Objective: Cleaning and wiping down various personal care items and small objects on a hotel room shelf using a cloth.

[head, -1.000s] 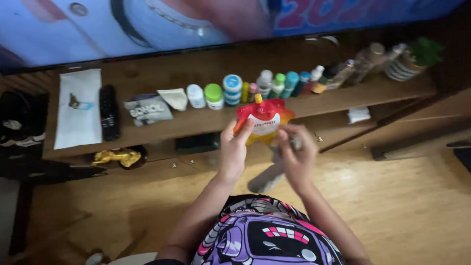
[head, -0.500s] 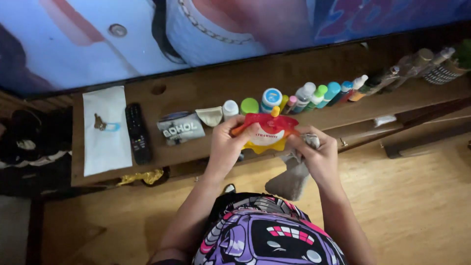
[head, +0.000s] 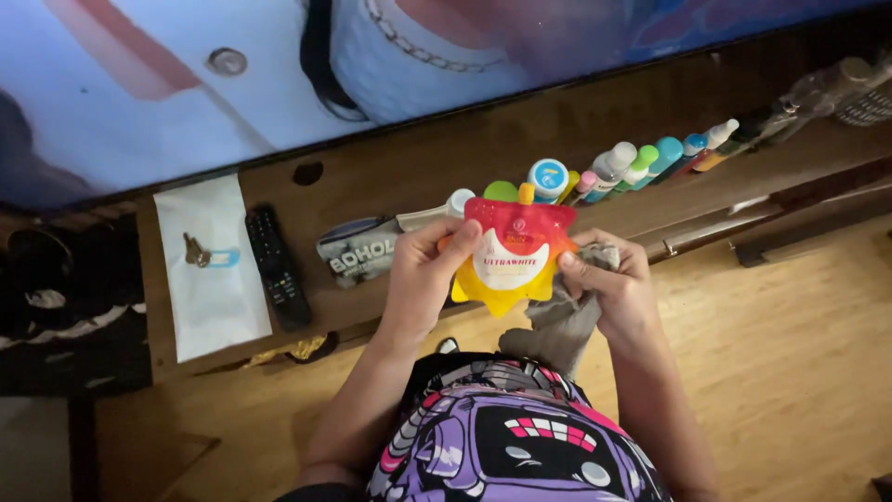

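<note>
I see my left hand [head: 420, 277] closed on the left edge of a red and yellow spouted pouch [head: 513, 256], thumb across its front and fingers behind it. My right hand [head: 615, 290] pinches the pouch's right edge with the thumb while also clutching a grey cloth [head: 557, 330], which is bunched in the palm and hangs down below the pouch. The pouch is upright, held in the air just in front of the wooden shelf [head: 669, 200], with its front facing me and its yellow cap at the top.

On the shelf right behind the pouch stands a row of small bottles and tubes [head: 641, 163] with white, green and blue caps, running off to the right of the pouch. To the left of the pouch, on the same shelf, lie a flat grey packet [head: 358, 253], then a black remote control [head: 277, 268], then a white sheet [head: 212, 270] with a key [head: 195, 251] lying on it. Above the shelf, well behind the pouch, a large screen [head: 279, 84] fills the top of the view. Below the pouch I see my purple patterned clothing [head: 511, 446] and the wooden floor [head: 799, 353].
</note>
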